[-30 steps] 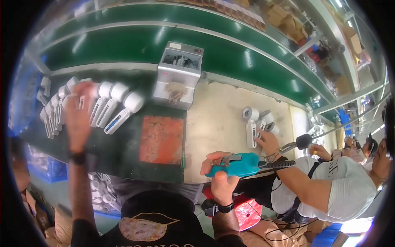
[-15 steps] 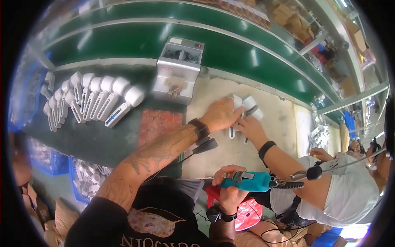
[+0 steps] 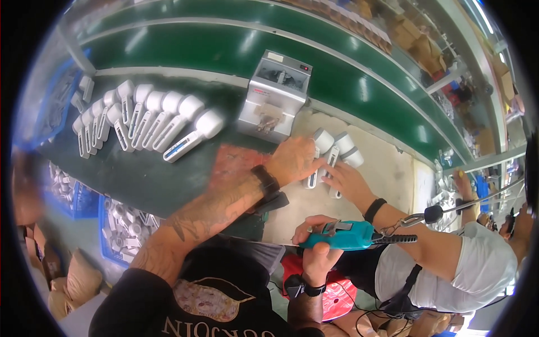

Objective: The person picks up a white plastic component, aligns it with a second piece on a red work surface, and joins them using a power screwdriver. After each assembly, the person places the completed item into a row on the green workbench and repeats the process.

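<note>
My left hand (image 3: 295, 159) reaches over the pale right part of the bench, fingers closed at the handle of a white scoop-shaped device (image 3: 313, 178); its palm hides part of that grip. Close by, a co-worker's hand (image 3: 343, 182) touches a second white scoop (image 3: 330, 162), and a third scoop (image 3: 351, 157) lies to its right. Lower down, in front of the bench edge, my right hand (image 3: 317, 253) wraps around a teal electric screwdriver (image 3: 342, 235). The tool lies sideways, its rear end hooked to a cable on the right.
A fanned row of white scoops (image 3: 151, 121) covers the bench's left side. A grey screw-feeder machine (image 3: 275, 95) stands at the back, behind a red mat (image 3: 236, 164). Blue crates (image 3: 105, 224) of white parts sit at lower left. The co-worker (image 3: 432, 264) stands close on the right.
The bench and machine have shifted rightward in the picture. My left hand has drawn leftward, leaving more of the scoops visible. My right hand keeps the screwdriver, in nearly the same place.
</note>
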Available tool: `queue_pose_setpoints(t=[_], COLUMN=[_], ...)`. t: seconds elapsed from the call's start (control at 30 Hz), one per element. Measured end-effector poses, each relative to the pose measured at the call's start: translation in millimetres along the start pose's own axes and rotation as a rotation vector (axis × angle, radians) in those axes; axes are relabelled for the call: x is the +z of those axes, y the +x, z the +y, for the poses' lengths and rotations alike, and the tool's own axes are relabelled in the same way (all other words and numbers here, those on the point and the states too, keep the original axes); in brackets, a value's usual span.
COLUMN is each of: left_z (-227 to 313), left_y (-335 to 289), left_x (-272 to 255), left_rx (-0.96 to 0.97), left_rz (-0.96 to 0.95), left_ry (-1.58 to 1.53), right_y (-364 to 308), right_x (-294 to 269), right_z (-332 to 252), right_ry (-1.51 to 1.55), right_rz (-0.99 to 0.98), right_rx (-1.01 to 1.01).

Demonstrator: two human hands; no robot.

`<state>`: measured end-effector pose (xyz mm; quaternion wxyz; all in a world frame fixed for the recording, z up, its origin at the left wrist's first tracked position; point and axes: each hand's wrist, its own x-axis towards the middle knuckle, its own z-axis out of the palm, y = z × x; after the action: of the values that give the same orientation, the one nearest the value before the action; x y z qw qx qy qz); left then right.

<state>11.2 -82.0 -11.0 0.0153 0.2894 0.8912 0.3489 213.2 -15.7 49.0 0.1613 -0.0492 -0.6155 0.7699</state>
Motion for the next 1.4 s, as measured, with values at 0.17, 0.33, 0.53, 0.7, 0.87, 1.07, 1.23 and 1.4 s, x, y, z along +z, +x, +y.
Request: queue_pose_setpoints(t=[0.17,0.33,0.53,0.7,0.87,1.07,1.23,1.4], left_z=[-9,9,-22,-56,-69,-67,-61,-66], left_y=[-11,-51,-100,-116,-108,-120,-127,-126], left_x=[8,-57,-97,-92,-102,-93,-82,-82], left_rx=[0.158,0.175,0.24,0.342,0.222,0.368,0.315,0.333], left_rz=[0.253,0.171,0.191,0.328,0.057,0.176,0.317,0.275], left_ry=[0.067,-0.051,-0.021,-0.061,-0.08,-0.029,-0.161,-0.148], right_y=[2,12,29,43,85,132,130,136], right_x=[5,11,21,44,76,114,116,118], right_z=[3,9,15,14,4,6,11,13], right_ry=[-0.023,-0.087,-0.155,-0.166,-0.06,-0.119,-0.102,-0.127], right_rz=[-0.007,-0.004,-0.001,-0.041,-0.099,-0.045,-0.114,-0.118], right_rx=[0.02,-0.036,-0.104,-0.105,-0.292,-0.387,-0.381,-0.383])
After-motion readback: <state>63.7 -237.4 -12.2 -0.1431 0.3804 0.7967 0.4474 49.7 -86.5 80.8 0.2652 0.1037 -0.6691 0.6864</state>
